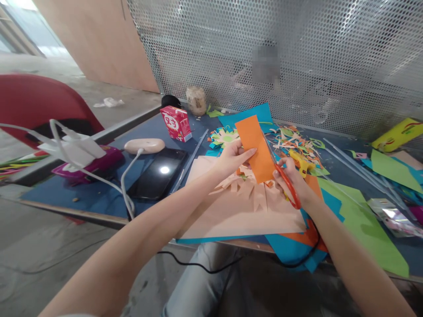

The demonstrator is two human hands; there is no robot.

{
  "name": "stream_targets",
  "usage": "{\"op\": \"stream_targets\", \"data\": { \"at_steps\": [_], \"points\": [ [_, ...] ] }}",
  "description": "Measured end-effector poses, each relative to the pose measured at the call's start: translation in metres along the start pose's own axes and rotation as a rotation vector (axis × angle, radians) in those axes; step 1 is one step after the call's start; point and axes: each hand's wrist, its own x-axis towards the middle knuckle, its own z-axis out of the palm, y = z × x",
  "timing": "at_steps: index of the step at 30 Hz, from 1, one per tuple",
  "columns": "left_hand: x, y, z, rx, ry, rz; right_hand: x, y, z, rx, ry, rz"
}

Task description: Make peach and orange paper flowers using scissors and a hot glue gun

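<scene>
An orange paper strip [256, 149] is raised above the table, pinched at its left edge between the thumb and fingers of my left hand [234, 156]. My right hand [289, 179] is closed round the red-orange handles of a pair of scissors [291, 187]. The scissors' blades lie along the strip's right edge; whether they are cutting into it I cannot tell. Beneath both hands is a large peach paper sheet [211, 220] with cut peach pieces on it. A pale paper flower [226, 138] with a green middle lies just beyond my left hand.
Paper scraps and a yellow glue gun [301, 164] lie beyond my right hand. Green sheets [366, 220] and clear sticks [360, 169] are at the right. A phone [158, 174], a pink box [176, 123] and a cabled power strip [89, 165] stand left. Perforated metal [211, 44] rises behind.
</scene>
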Motion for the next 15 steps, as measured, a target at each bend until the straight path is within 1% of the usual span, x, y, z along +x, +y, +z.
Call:
{"op": "stream_targets", "data": {
  "at_steps": [3,7,13,15],
  "points": [
    [-0.0008,0.0007,0.0017,0.011,0.013,0.004,0.0,-0.0016,0.0009,0.039,0.002,0.001],
    [-0.0004,0.0005,0.0018,0.014,0.02,-0.012,-0.0012,-0.0052,0.0028,0.067,0.0,0.039],
    [-0.0003,-0.0003,0.0001,0.004,0.002,-0.009,-0.0034,-0.0093,0.0042,0.048,0.024,0.105],
    [-0.0006,-0.0011,0.0002,0.007,-0.023,-0.004,-0.0034,-0.0101,0.0043,0.065,0.027,0.107]
  ]
}}
